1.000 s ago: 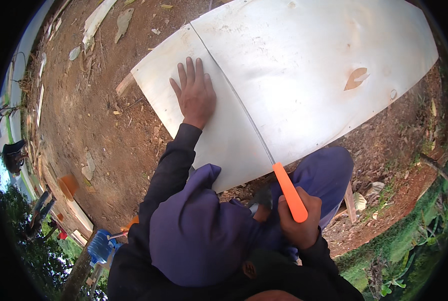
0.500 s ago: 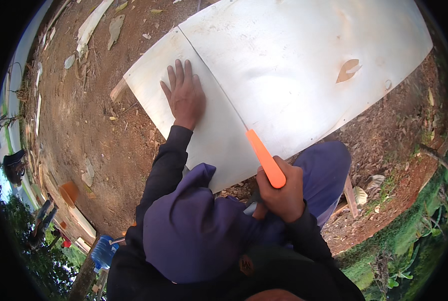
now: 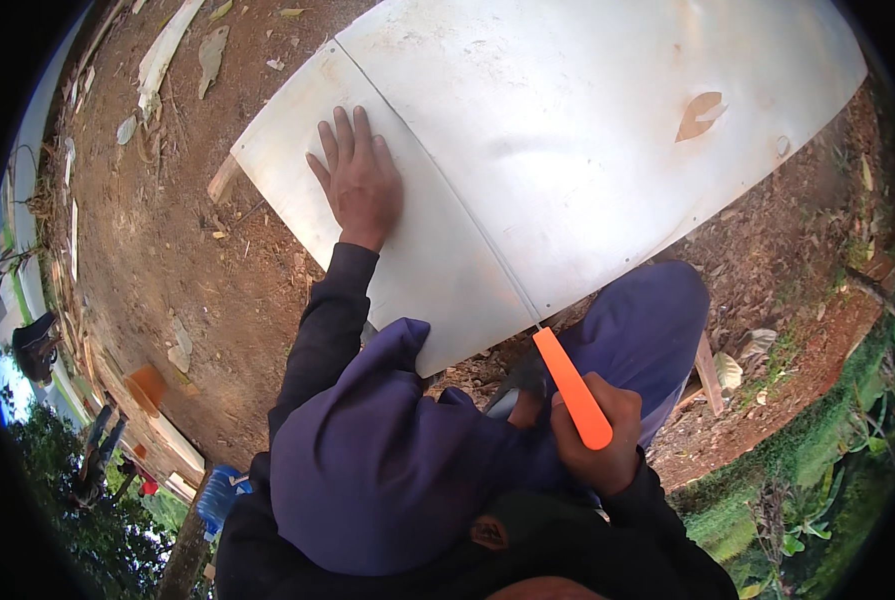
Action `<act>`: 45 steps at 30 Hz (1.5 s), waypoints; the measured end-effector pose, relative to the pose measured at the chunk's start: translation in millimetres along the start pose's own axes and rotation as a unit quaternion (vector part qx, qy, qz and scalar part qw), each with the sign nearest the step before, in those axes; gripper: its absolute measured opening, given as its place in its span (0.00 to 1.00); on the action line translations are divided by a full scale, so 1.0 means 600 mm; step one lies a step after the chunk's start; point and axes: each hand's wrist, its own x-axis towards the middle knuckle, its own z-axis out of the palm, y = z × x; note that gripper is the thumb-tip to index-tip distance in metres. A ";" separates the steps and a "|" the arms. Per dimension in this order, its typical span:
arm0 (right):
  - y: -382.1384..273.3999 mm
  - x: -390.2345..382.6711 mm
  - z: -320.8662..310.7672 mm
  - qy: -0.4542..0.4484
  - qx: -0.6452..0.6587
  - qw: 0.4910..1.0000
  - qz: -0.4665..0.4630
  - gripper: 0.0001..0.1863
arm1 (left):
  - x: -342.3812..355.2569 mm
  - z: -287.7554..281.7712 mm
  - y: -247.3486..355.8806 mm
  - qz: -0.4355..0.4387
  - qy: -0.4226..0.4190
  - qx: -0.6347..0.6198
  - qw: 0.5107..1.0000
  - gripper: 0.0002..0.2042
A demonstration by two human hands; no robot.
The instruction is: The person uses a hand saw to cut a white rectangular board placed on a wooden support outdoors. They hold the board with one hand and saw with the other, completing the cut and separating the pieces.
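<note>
Orange handle (image 3: 570,385): gripped in my right hand (image 3: 622,430); the narrow end projects ahead of those fingers and slightly left.
Right fingers: curled tightly around the handle.
Thin blade (image 3: 537,322): ahead of my right fingers, at the near edge of the sheet; how far it extends along the line, I cannot tell.
Pale sheet (image 3: 587,150): beneath my left fingers and ahead of my right.
Dark line (image 3: 437,165): crosses the sheet obliquely, just right of my left fingers.
Left hand (image 3: 365,200): palm down on the sheet; fingers straight, slightly spread, holding nothing.
Brown patch (image 3: 700,115): on the sheet, well right of my left fingers.
Wooden piece (image 3: 224,181): at the sheet's corner, left of my left fingers.
Purple-clad knee (image 3: 657,310): ahead and right of my right fingers.
Blue bottle (image 3: 217,498): well left of my right fingers.
</note>
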 end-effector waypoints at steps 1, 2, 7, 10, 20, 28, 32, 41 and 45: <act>0.009 0.027 0.023 0.005 0.031 0.999 0.006 0.08 | 0.004 0.000 0.001 0.001 0.003 -0.002 1.000 0.26; 0.015 0.047 0.044 0.012 0.059 0.998 0.018 0.08 | 0.008 0.001 0.005 0.001 0.006 -0.004 1.000 0.26; 0.034 0.106 0.087 0.009 0.047 0.999 -0.005 0.10 | 0.009 0.000 -0.003 0.003 0.003 -0.019 1.000 0.26; 0.029 0.110 0.077 -0.024 0.090 0.996 0.006 0.25 | 0.007 0.000 -0.004 0.003 0.007 -0.022 1.000 0.26; 0.023 0.019 0.018 -0.109 0.077 0.991 0.005 0.41 | 0.008 -0.005 -0.004 0.001 -0.005 -0.031 1.000 0.26; -0.012 0.133 0.043 -0.109 0.067 0.991 0.046 0.37 | 0.006 0.006 -0.004 -0.002 -0.009 -0.033 0.999 0.26; 0.009 0.028 -0.008 -0.099 0.092 0.990 0.040 0.38 | 0.005 -0.001 0.000 0.004 -0.003 -0.032 0.999 0.26; 0.023 0.053 0.006 -0.111 0.042 0.993 0.011 0.39 | 0.006 -0.001 -0.006 0.003 0.001 -0.030 1.000 0.26; 0.030 0.041 0.009 -0.085 0.033 0.995 -0.043 0.38 | 0.007 0.002 0.001 0.011 0.014 -0.015 1.000 0.26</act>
